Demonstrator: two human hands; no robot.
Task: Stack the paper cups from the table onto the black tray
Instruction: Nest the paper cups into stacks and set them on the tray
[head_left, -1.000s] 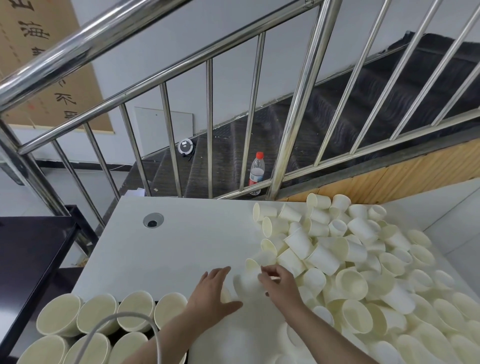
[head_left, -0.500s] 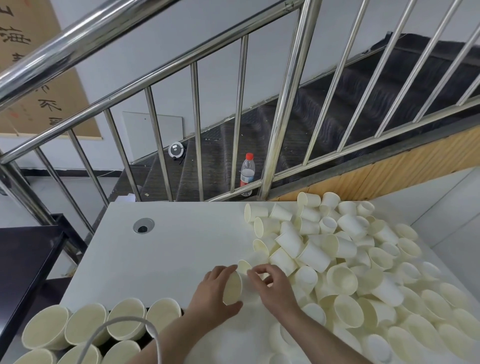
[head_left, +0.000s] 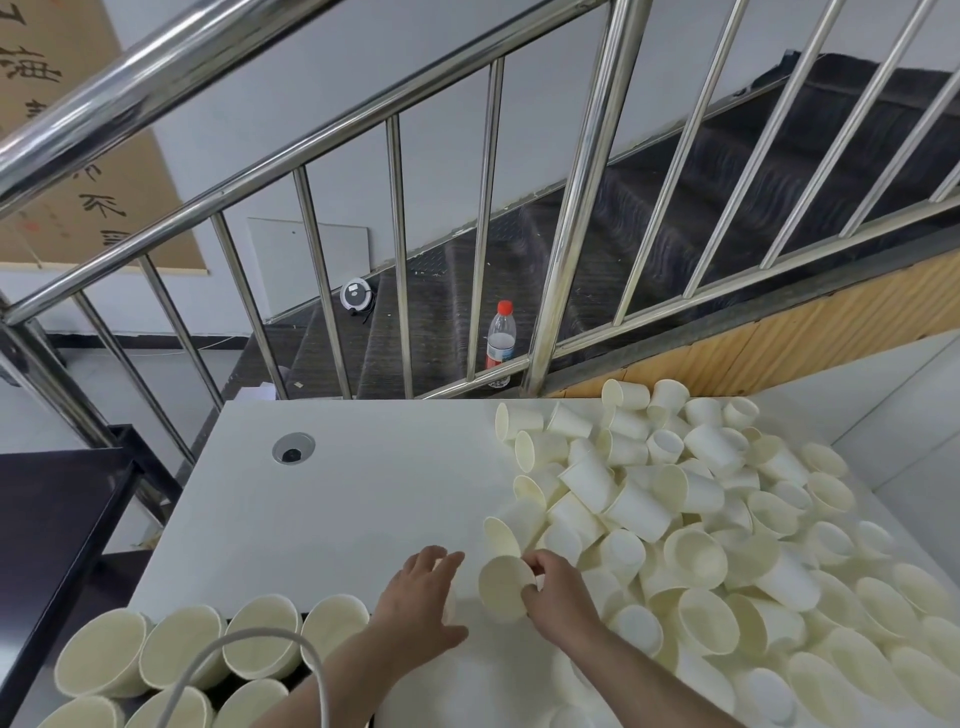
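My right hand (head_left: 558, 597) pinches the rim of a white paper cup (head_left: 504, 587) just above the white table (head_left: 337, 509), its mouth turned towards me. Just left of it, my left hand (head_left: 421, 603) is curled in a C around another paper cup (head_left: 450, 605), which is mostly hidden by the palm. A loose heap of paper cups (head_left: 727, 530) covers the table's right side. At the bottom left, cup stacks (head_left: 182, 644) stand mouth-up on the black tray (head_left: 304, 673), which is mostly hidden beneath them.
A steel stair railing (head_left: 571, 218) runs along the table's far edge, with a plastic bottle (head_left: 501, 338) behind it. A round cable hole (head_left: 293, 448) is in the table top. A black side table (head_left: 52, 519) stands at the left. A white cable (head_left: 260, 642) arcs over the tray.
The two hands, together on one spot in the heap before, have drawn apart. My right hand now holds a cup with its mouth towards me, lifted nearer the table's front.
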